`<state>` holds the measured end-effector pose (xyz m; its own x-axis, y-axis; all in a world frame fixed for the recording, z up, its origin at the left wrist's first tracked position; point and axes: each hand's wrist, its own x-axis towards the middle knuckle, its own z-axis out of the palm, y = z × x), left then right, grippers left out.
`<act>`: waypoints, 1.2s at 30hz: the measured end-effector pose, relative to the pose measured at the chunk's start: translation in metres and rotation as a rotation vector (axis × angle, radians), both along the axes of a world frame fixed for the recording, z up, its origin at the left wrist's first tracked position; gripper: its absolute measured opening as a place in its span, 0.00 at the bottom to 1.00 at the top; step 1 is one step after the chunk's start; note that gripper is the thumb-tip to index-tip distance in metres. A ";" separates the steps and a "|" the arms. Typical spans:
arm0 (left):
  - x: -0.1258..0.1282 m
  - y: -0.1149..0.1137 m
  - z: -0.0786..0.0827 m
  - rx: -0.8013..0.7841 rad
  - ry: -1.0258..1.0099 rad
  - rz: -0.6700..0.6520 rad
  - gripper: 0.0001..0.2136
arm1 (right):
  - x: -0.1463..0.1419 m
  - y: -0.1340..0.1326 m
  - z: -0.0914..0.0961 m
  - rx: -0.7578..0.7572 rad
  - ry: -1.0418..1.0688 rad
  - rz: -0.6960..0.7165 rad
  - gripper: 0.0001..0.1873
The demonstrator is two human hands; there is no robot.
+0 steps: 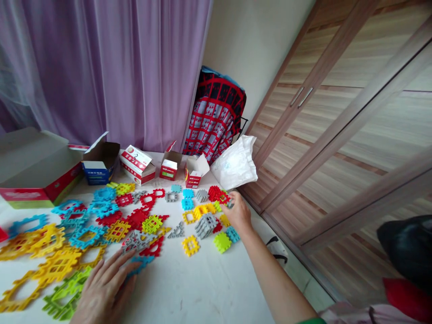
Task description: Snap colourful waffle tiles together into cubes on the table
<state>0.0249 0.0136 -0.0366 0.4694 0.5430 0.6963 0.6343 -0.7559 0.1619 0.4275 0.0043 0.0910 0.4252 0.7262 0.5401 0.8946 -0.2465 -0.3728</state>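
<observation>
On a white tabletop (189, 292), the right hand (239, 212) curls its fingertips together at a small grey plastic block (230, 205); whether they grip it cannot be told. The left hand (103, 288) lies open, fingers spread, touching a blue plastic lattice piece (140, 263). Nearby sit a stack of grey plastic lattice pieces (205, 225) and a yellow square plastic block (191, 245), loosely kept apart from large yellow plastic frames (57, 265). Open cardboard boxes (100, 162) stand behind, flaps raised, leaving their insides exposed.

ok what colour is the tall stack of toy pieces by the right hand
Grey, seen best in the head view, with the stack just left of the right hand.
</observation>
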 end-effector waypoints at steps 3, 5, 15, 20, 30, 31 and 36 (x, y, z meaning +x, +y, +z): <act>-0.002 0.001 -0.007 0.005 0.008 0.006 0.14 | 0.011 0.019 -0.001 -0.029 0.008 -0.035 0.25; -0.003 0.002 -0.011 0.009 0.029 0.007 0.14 | 0.018 0.030 -0.002 -0.051 0.029 -0.062 0.25; -0.006 0.003 -0.031 -0.012 0.063 0.028 0.15 | 0.031 0.075 0.001 -0.246 0.209 -0.216 0.26; -0.006 0.000 -0.029 -0.030 0.055 0.027 0.15 | 0.028 0.086 -0.005 -0.274 0.203 -0.236 0.26; -0.002 -0.003 -0.005 0.000 0.051 0.003 0.14 | 0.030 0.092 -0.006 -0.326 0.214 -0.246 0.26; -0.002 -0.003 -0.003 0.016 0.057 0.007 0.14 | 0.030 0.093 -0.005 -0.335 0.215 -0.245 0.26; -0.001 -0.004 0.002 0.032 0.071 0.008 0.13 | 0.030 0.093 -0.009 -0.341 0.222 -0.254 0.26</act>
